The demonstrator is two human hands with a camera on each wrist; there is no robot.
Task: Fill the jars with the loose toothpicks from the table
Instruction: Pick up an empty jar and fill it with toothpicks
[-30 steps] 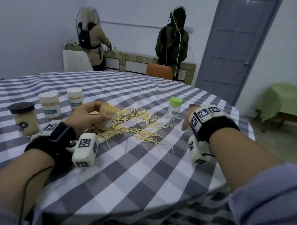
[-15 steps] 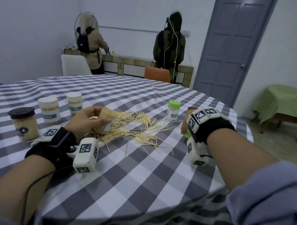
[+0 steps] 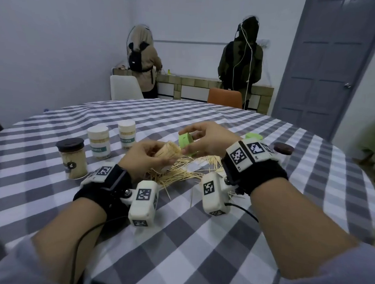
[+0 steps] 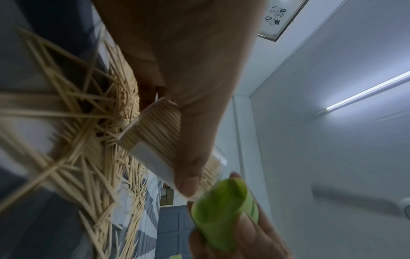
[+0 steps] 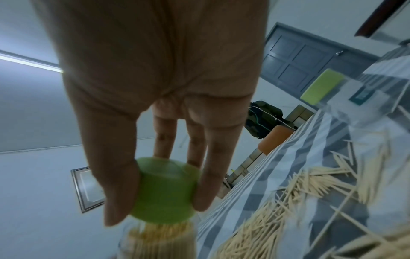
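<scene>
Two hands are up over the middle of the table (image 3: 200, 238), close together, both busy. The left hand (image 3: 139, 159) is wrapped round a clear jar (image 3: 168, 150) packed full of toothpicks, tilted with its mouth toward the right. The right hand (image 3: 205, 140) pinches a green lid (image 3: 185, 140) between thumb and fingers, and the lid sits right at the jar's mouth. In the right wrist view the green lid (image 5: 164, 191) looks like it's over the tips of the toothpicks, but it's blurry, so I can't tell if it's seated or just touching.

The loose toothpicks (image 3: 181, 173) lie in a messy pile directly below the hands, spreading toward the right wrist, with a few strays nearer the camera.

Left of the hands there's a row of three more jars: a black-lidded jar (image 3: 72, 159) nearest, then two white-lidded jars (image 3: 98, 142) farther back. Another green lid (image 3: 253, 136) pokes out behind the right hand, and a dark lid (image 3: 283, 148) is on the right near the table's edge.

Plenty of bare checked cloth on the near side and far side. Two people (image 3: 142, 61) stand at a counter by the far wall, well apart from the table.
</scene>
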